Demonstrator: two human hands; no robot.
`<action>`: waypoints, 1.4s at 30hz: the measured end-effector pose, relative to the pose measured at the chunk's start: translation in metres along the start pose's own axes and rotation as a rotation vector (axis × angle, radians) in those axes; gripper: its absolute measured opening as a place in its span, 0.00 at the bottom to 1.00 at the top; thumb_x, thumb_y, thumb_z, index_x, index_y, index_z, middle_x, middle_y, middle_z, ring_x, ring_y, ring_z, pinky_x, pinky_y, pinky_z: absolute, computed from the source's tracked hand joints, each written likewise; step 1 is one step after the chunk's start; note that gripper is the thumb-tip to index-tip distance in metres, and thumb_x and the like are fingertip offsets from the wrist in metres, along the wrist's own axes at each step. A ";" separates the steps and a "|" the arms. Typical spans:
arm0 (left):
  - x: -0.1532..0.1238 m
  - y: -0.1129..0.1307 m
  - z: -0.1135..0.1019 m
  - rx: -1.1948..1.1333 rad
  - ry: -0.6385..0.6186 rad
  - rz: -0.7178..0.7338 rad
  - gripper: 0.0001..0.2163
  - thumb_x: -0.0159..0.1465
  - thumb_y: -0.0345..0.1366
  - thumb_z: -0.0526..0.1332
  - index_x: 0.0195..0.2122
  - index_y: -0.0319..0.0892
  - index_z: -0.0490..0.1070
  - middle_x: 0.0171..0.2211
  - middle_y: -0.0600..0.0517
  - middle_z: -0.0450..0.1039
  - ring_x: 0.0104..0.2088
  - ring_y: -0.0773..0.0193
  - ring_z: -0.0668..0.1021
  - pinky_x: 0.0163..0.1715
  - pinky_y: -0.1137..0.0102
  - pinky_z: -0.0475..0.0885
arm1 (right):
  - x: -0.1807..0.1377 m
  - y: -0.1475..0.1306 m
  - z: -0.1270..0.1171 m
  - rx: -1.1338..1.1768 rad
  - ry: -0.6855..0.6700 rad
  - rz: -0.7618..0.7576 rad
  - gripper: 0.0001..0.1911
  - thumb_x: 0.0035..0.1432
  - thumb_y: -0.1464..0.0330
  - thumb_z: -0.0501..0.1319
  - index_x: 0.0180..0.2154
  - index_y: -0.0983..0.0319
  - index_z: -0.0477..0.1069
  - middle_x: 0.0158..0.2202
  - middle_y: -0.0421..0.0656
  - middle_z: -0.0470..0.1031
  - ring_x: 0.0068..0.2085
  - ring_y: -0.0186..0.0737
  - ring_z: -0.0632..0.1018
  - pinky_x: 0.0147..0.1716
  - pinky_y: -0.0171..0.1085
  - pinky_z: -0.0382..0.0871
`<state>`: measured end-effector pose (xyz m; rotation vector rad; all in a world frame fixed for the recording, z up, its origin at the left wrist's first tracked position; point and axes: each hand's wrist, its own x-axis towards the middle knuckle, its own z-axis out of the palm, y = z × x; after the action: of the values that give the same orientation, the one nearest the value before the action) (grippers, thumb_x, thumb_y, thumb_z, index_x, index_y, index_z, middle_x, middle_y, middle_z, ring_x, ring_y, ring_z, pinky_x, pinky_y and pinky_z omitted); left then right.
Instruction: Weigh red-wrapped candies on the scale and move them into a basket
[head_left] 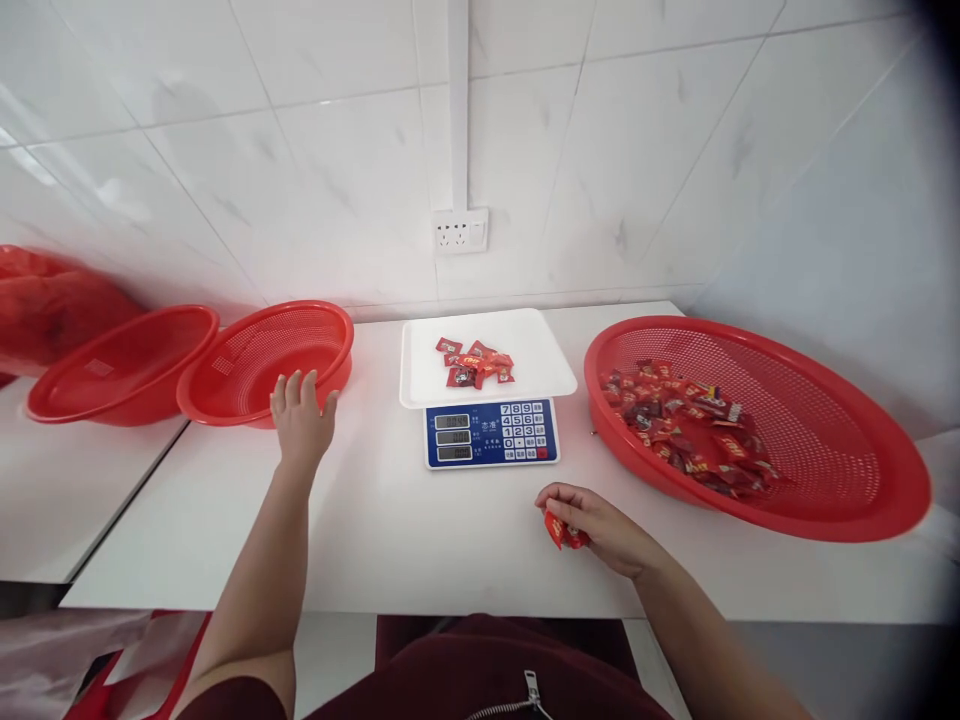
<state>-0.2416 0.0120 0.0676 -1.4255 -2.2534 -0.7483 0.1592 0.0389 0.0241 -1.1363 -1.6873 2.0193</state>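
Note:
My right hand (592, 525) is closed around some red-wrapped candies (564, 533), held low over the table in front of the scale. At the near rim of a red plastic basket (262, 350) is my left hand (302, 415), its fingers spread and nothing in it. Between the hands stands a blue and white digital scale (492, 434). On the scale's white tray (532, 350) lies a small heap of red and dark candies (476, 362). To the right, a large red basket (847, 470) holds many wrapped candies (690, 425).
Another red basket (124, 370) leans at the far left beside a red plastic bag (52, 305). Behind the white table (420, 560) rises a tiled wall with a power socket (460, 232). The table's front edge lies close to my body.

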 end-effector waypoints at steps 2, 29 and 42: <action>0.010 -0.014 0.000 0.143 -0.084 -0.020 0.22 0.63 0.42 0.49 0.55 0.35 0.59 0.51 0.37 0.65 0.59 0.45 0.56 0.56 0.46 0.46 | 0.005 0.005 0.003 0.026 0.011 -0.005 0.05 0.47 0.50 0.56 0.24 0.39 0.67 0.16 0.29 0.70 0.19 0.35 0.68 0.19 0.35 0.53; -0.022 0.122 -0.025 -0.355 -0.233 0.351 0.09 0.63 0.38 0.53 0.40 0.43 0.71 0.39 0.49 0.73 0.43 0.59 0.71 0.43 0.65 0.68 | 0.024 0.022 -0.014 0.277 -0.276 -0.028 0.16 0.46 0.56 0.65 0.29 0.62 0.68 0.19 0.40 0.72 0.19 0.31 0.68 0.20 0.31 0.52; 0.039 0.197 0.052 -0.363 -0.454 0.440 0.13 0.63 0.39 0.52 0.46 0.42 0.70 0.46 0.46 0.70 0.48 0.54 0.69 0.51 0.59 0.61 | 0.023 0.024 -0.010 0.320 -0.222 -0.082 0.12 0.50 0.58 0.63 0.29 0.60 0.69 0.19 0.39 0.72 0.20 0.30 0.67 0.22 0.32 0.53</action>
<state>-0.0805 0.1399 0.0948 -2.3709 -2.0346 -0.7657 0.1575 0.0545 -0.0070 -0.7497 -1.4045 2.3256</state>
